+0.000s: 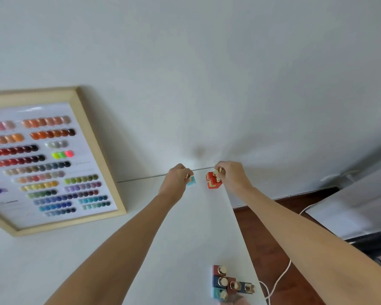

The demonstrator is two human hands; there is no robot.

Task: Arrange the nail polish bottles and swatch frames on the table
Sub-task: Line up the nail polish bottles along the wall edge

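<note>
At the table's far edge, near its far right corner, the left hand [178, 177] has its grip clamped on the gold cap of a light-blue bottle [191, 181]. Just beside it, the right hand [230, 175] has its grip closed on the gold caps of red bottles [213, 182], at least two, touching one another. A cluster of bottles [227, 282], red, navy and teal, sits at the near right edge. A swatch frame [53, 159] leans against the wall at the table's left. A white cable [279, 278] lies on the wooden floor [273, 227].
</note>
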